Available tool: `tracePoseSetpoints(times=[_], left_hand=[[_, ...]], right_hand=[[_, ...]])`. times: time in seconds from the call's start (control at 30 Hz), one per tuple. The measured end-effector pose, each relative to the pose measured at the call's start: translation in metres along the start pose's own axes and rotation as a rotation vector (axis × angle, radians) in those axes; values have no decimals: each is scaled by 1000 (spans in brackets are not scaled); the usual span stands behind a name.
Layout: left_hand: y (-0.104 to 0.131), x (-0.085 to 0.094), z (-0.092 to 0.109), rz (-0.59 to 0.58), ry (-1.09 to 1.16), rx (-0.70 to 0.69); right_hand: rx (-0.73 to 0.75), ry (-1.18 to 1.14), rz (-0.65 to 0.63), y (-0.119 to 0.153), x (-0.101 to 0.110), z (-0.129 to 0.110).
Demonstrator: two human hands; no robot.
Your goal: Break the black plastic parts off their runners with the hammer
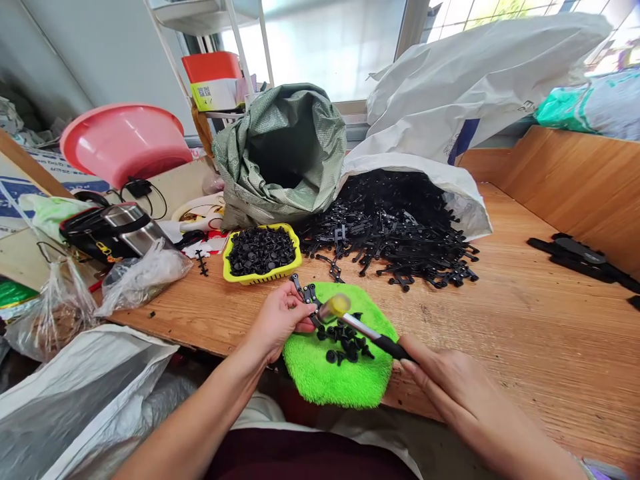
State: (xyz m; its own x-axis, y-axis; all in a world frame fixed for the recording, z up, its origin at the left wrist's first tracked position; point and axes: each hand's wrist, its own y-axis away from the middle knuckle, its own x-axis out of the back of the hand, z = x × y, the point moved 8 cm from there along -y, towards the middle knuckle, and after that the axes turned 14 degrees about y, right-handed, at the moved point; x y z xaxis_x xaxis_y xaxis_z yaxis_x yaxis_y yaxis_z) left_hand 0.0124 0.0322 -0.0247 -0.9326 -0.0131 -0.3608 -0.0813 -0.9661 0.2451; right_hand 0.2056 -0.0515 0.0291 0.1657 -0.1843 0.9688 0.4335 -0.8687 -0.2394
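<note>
My left hand pinches a black jointed plastic bracket over the left rim of a bright green cloth. In my right hand is a small mallet with a black grip, a silver shaft and a yellow face. Its head, blurred by motion, is right beside the bracket; whether the two touch I cannot tell. Several black plastic plugs with round heads lie loose on the cloth below the mallet head.
Behind the cloth stands a yellow basket full of black plugs. Black linked brackets spill from a white sack. An open green woven sack sits behind the basket. A steel flask and plastic bags are at left.
</note>
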Motion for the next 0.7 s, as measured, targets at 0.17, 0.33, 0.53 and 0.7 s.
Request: tracePoseSetpoints(times=[0.17,0.33,0.53,0.7], left_hand=[[-1,0,-1,-4,-21,-18],[-1,1,-2,18,-33,-40],[-3,4,-3,9,-43,-40],[-2,0,-5,-25,-35,-45]], right_hand=[[55,121,19,2,-3,-5],[67,145,25,-4,-1,-8],[121,258,29,-2,-12,-13],[118,247,56,-1,-15,-12]])
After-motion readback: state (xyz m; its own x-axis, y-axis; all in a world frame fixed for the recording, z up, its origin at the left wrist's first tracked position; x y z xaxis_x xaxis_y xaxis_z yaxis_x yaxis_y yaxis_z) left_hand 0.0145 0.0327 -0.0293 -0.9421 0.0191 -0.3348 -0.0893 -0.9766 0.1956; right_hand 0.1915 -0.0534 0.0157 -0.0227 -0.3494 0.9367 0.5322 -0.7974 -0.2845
